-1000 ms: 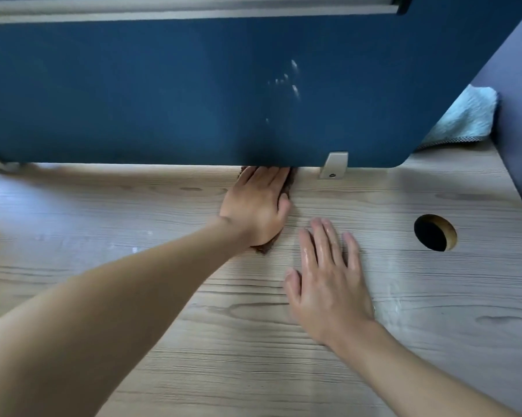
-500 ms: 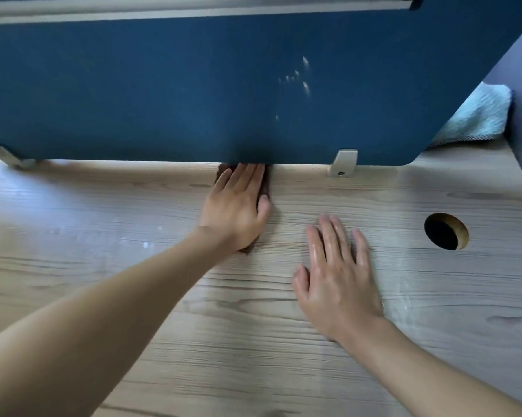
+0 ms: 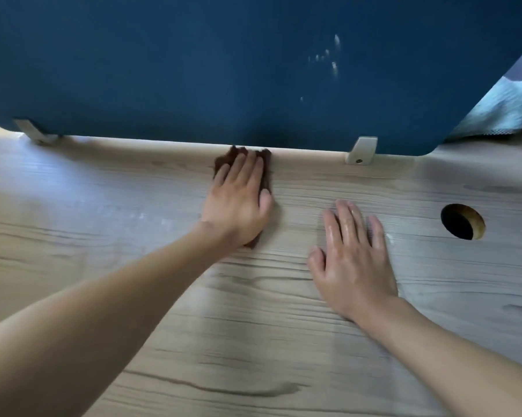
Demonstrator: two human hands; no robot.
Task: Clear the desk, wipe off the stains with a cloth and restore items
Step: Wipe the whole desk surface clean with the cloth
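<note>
My left hand [image 3: 238, 203] lies flat with straight fingers on a dark brown cloth [image 3: 264, 173], pressing it onto the light wooden desk [image 3: 253, 341] close under the blue partition. Only the cloth's edges show around the fingers and below the wrist. My right hand [image 3: 353, 257] rests palm down on the desk to the right, fingers spread, holding nothing. A faint wet sheen lies on the wood to the left of the cloth.
A blue partition [image 3: 193, 70] with pale smears stands along the desk's back edge on two grey brackets [image 3: 362, 150]. A round cable hole [image 3: 462, 221] opens at the right. A light blue towel [image 3: 497, 111] lies behind the partition's right corner.
My left hand has slid the brown cloth leftward along the base of the partition. My right hand has stayed flat on the desk.
</note>
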